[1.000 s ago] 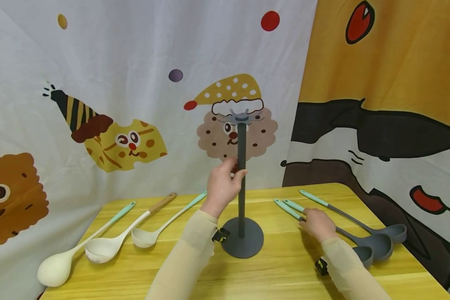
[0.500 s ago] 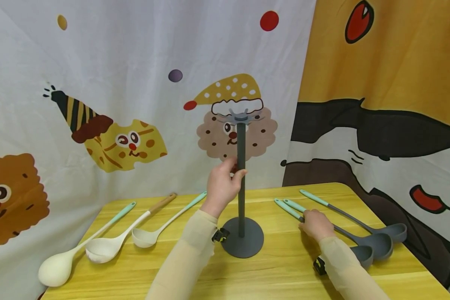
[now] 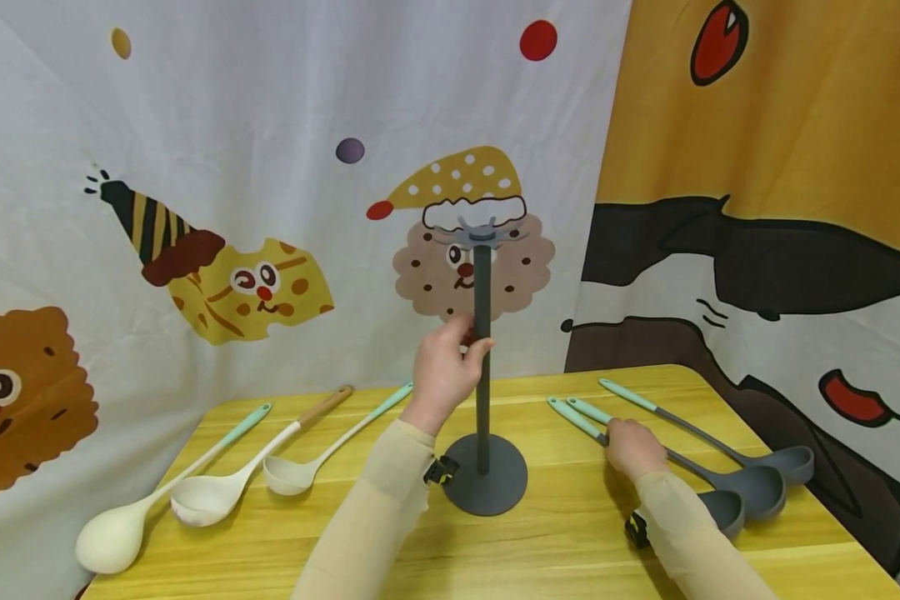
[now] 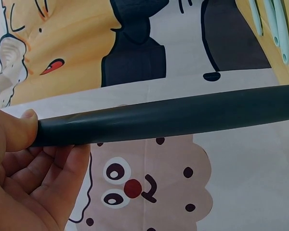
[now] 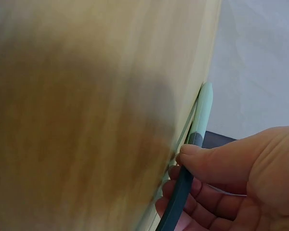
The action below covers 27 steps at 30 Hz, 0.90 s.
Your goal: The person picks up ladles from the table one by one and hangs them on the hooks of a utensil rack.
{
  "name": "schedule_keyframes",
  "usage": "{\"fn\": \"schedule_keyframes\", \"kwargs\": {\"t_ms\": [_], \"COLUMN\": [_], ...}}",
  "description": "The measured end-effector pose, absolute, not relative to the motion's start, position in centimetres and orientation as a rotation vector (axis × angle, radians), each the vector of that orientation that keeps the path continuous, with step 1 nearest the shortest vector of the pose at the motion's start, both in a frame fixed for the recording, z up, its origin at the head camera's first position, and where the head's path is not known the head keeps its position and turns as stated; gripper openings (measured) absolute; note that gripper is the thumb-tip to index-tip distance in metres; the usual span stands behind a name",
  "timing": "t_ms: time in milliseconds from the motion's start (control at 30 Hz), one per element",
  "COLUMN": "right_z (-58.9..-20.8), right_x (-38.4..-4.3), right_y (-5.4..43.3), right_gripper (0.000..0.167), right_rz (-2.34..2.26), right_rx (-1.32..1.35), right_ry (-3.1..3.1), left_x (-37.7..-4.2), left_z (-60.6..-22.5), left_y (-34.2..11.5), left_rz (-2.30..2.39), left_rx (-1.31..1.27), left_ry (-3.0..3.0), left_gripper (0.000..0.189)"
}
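A dark grey utensil stand [image 3: 483, 287] rises from a round base at mid-table, with hooks spread at its top. My left hand [image 3: 446, 375] holds its pole partway up; in the left wrist view thumb and fingers lie on either side of the pole [image 4: 168, 118]. On the right, my right hand [image 3: 633, 447] pinches the shaft of the nearest grey ladle [image 3: 726, 510]. Its mint handle [image 5: 202, 113] points away past the thumb in the right wrist view. Right alongside lies a second grey ladle [image 3: 761, 492] with a similar handle. The hand and sleeve hide part of both shafts.
Farther right lies a third grey utensil [image 3: 791, 464]. Left of the stand are a white utensil with a mint handle [image 3: 112, 537], a white ladle with a wooden-coloured grip [image 3: 206, 500] and a smaller white ladle [image 3: 288, 477]. A printed curtain [image 3: 270, 100] hangs behind the table [image 3: 555, 550].
My right hand has shifted very slightly along the ladle's shaft, its wrist moving a little left. The left hand keeps its place on the pole, and the utensils lie as before.
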State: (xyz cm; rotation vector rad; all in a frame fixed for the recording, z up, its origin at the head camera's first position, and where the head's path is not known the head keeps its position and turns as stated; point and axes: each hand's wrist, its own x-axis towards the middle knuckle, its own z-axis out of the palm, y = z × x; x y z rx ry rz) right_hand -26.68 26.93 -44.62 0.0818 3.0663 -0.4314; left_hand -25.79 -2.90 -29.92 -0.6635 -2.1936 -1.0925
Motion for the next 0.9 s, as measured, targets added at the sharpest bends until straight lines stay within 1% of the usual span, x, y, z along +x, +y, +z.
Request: {"fn": "schedule_keyframes", "kwargs": {"t_ms": [267, 467, 733, 900], "right_z": [-44.5, -44.3, -43.3, -42.6], "right_x": [-26.3, -25.7, -25.3, -25.3], "right_y": [26.6, 26.1, 25.1, 24.4], "right_gripper": [0.011, 0.007, 0.012, 0.010], "right_rz": [-0.435, -0.474, -0.597, -0.645], "right_rx": [0.031, -0.021, -0.147, -0.196], "right_ry": [3.095, 3.118, 3.208, 3.222], "left_x": [-25.8, -25.7, -25.8, -25.7], "left_z": [-29.9, -29.9, -29.9, -29.9], "left_y": [-2.9, -2.9, -2.9, -2.9], "left_rz": [-1.099, -1.103, -1.107, -1.112], "left_rx": [-0.653, -0.663, -0.655, -0.655], "left_ry": [-2.198, -2.189, -2.198, -2.199], "left_gripper": [0.012, 0.011, 0.011, 0.011]}}
